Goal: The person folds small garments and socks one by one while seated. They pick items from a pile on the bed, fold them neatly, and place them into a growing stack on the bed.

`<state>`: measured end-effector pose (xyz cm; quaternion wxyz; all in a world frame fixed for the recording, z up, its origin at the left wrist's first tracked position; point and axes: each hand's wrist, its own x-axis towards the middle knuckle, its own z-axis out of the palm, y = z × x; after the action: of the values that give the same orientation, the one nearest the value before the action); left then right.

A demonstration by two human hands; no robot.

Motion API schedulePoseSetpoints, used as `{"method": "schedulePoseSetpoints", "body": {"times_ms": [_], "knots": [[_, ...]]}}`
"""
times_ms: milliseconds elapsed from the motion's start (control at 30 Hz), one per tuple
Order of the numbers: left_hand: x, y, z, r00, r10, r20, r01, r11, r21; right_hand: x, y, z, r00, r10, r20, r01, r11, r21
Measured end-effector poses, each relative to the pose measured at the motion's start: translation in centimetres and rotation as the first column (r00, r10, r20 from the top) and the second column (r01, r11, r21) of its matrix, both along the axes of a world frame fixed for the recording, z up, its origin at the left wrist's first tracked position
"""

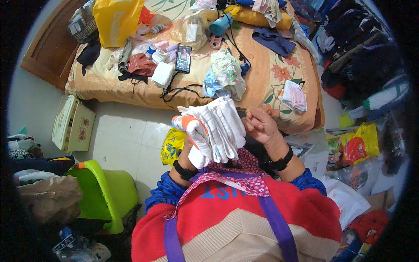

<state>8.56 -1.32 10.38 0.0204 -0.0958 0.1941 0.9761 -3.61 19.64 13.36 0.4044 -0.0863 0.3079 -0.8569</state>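
A stack of folded white cloths (219, 127), one with an orange and blue print, is held up in front of my chest. My left hand (188, 147) supports it from behind and below at its left side, mostly hidden by the cloths. Just right of the stack is my right hand (260, 124), raised with its fingers curled; whether the fingertips pinch anything cannot be made out. Beyond the hands on the bed lie a crumpled printed garment (229, 72), a folded white cloth (163, 74) and a small pile of folded white and pink cloths (293, 96).
The bed (262, 88) also bears a smartphone (183, 58), black cables and a yellow bag (118, 23). At the left stand a lidded plastic box (81, 127) and a green plastic tub (122, 190). Plastic bags (352, 147) lie at the right.
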Motion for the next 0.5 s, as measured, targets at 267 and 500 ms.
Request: {"method": "schedulePoseSetpoints", "body": {"times_ms": [267, 500], "knots": [[-1.0, 0.1, -0.6, 0.97, 0.24, -0.029, -0.233, 0.895, -0.379, -0.4, -0.7, 0.0, 0.921, 0.265, 0.286, -0.111, 0.882, -0.459], [-2.3, 3.2, 0.2, 0.99, 0.108, -0.093, -0.142, 0.752, -0.644, -1.7, 2.6, 0.4, 0.983, 0.089, 0.158, -0.023, 0.925, -0.378]]}}
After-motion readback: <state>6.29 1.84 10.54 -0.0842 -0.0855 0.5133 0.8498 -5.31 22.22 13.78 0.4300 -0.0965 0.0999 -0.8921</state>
